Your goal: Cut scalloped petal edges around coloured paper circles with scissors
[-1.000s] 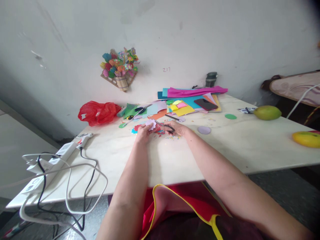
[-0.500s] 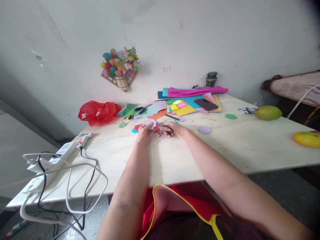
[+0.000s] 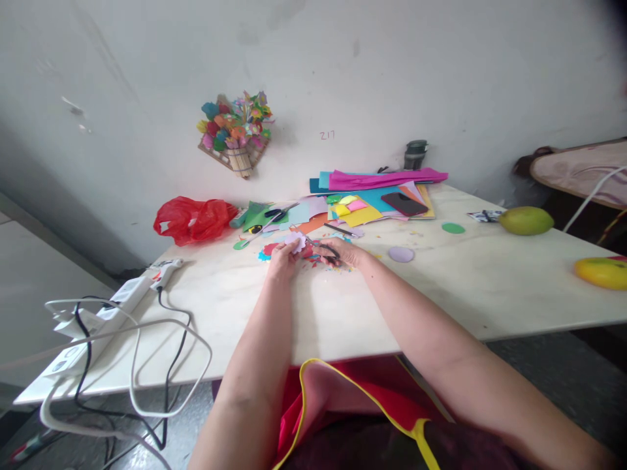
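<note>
My left hand [image 3: 283, 257] pinches a lilac paper piece [image 3: 295, 242] with a scalloped edge. Dark-handled scissors [image 3: 331, 252] are in my right hand [image 3: 345, 252], their blades pointing left at the edge of the lilac paper. Whether the blades are apart is too small to tell. Beneath both hands lie red paper [image 3: 270, 249], blue scalloped paper [image 3: 263, 256] and many tiny coloured scraps [image 3: 313, 265]. A lilac paper disc [image 3: 401, 254] lies right of my right hand, and a dark pen [image 3: 340, 230] lies just beyond it.
Coloured paper sheets [image 3: 369, 213] and a phone [image 3: 404, 203] lie at the back, with a second pair of scissors [image 3: 277, 213]. A red plastic bag [image 3: 193, 220] is back left. A power strip [image 3: 98, 326] with loose cables runs along the left edge. Mangoes [image 3: 526, 221] lie at right.
Hardly anything differs. Both hands keep their places, and the lilac paper in my left hand seems only slightly turned.
</note>
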`<action>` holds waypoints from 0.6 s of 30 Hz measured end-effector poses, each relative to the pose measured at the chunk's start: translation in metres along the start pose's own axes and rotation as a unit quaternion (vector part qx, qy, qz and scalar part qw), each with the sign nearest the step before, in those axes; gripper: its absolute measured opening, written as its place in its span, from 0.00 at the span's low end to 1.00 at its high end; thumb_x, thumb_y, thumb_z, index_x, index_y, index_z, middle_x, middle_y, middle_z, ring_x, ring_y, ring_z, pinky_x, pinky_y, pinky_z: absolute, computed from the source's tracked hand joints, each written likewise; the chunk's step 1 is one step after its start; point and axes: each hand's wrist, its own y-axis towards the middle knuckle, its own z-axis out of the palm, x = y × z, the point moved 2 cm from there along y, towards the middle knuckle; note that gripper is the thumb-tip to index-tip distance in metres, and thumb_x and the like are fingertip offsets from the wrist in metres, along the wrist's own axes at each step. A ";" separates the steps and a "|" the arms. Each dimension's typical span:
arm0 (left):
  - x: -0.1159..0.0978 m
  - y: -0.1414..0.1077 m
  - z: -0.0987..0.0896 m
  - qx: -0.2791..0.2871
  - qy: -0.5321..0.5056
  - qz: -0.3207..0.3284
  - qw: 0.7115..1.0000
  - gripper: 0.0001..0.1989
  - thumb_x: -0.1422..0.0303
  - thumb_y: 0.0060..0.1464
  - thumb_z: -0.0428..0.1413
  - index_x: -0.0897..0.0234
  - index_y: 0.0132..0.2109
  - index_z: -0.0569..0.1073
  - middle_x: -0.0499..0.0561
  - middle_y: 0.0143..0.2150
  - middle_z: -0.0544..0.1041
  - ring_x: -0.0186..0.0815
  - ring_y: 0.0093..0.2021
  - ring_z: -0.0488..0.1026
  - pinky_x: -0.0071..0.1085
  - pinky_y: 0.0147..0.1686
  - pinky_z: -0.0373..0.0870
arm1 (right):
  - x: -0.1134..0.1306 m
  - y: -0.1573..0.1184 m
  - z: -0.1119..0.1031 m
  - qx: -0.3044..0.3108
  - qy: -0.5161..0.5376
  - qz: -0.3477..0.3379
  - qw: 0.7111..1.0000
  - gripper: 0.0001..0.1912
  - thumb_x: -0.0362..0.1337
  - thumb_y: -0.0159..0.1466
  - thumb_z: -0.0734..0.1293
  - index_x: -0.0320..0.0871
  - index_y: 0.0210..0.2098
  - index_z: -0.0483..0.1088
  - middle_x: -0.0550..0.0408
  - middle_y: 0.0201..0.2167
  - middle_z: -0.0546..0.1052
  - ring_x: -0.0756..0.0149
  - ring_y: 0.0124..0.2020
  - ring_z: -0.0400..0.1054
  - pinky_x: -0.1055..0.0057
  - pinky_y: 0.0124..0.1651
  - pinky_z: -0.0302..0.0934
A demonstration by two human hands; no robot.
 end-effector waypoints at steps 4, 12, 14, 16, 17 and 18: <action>0.000 0.000 0.000 0.004 0.000 -0.001 1.000 0.07 0.74 0.44 0.62 0.70 0.33 0.75 0.55 0.31 0.79 0.40 0.36 0.78 0.35 0.41 0.76 | 0.000 0.000 0.000 0.000 0.002 -0.001 1.000 0.18 0.49 0.60 0.66 0.39 0.28 0.63 0.62 0.15 0.67 0.78 0.12 0.59 0.81 0.11 0.44; -0.001 0.000 0.001 -0.005 -0.003 -0.001 1.000 0.07 0.74 0.43 0.63 0.69 0.33 0.75 0.54 0.30 0.79 0.39 0.36 0.78 0.36 0.41 0.76 | -0.004 0.002 -0.001 0.000 0.001 -0.001 1.000 0.19 0.50 0.60 0.65 0.40 0.28 0.62 0.62 0.15 0.67 0.79 0.12 0.59 0.81 0.11 0.43; -0.001 0.000 0.001 -0.007 0.000 -0.003 1.000 0.07 0.74 0.43 0.63 0.69 0.33 0.74 0.54 0.31 0.79 0.40 0.36 0.78 0.36 0.41 0.76 | -0.003 0.001 -0.001 -0.001 -0.003 -0.002 1.000 0.18 0.50 0.59 0.65 0.40 0.28 0.62 0.62 0.15 0.67 0.79 0.12 0.59 0.81 0.11 0.43; 0.000 0.000 0.000 -0.011 0.003 -0.004 1.000 0.07 0.74 0.43 0.63 0.69 0.33 0.74 0.54 0.31 0.79 0.40 0.37 0.78 0.35 0.41 0.76 | -0.002 0.001 0.000 -0.001 -0.006 -0.002 1.000 0.18 0.50 0.59 0.65 0.40 0.28 0.62 0.63 0.14 0.66 0.79 0.12 0.58 0.81 0.11 0.42; 0.000 0.000 0.000 -0.012 0.004 -0.003 1.000 0.07 0.74 0.43 0.63 0.69 0.33 0.75 0.54 0.31 0.79 0.39 0.37 0.78 0.35 0.41 0.76 | -0.002 0.000 0.000 -0.001 -0.006 -0.002 1.000 0.18 0.50 0.59 0.65 0.40 0.28 0.62 0.63 0.15 0.66 0.79 0.12 0.58 0.81 0.11 0.42; 0.000 0.000 0.000 -0.011 0.004 -0.003 1.000 0.07 0.74 0.43 0.63 0.69 0.33 0.75 0.54 0.31 0.79 0.39 0.36 0.78 0.35 0.40 0.76 | -0.001 0.000 0.000 0.000 -0.005 -0.002 1.000 0.18 0.50 0.59 0.65 0.40 0.28 0.62 0.63 0.15 0.67 0.79 0.12 0.58 0.81 0.11 0.42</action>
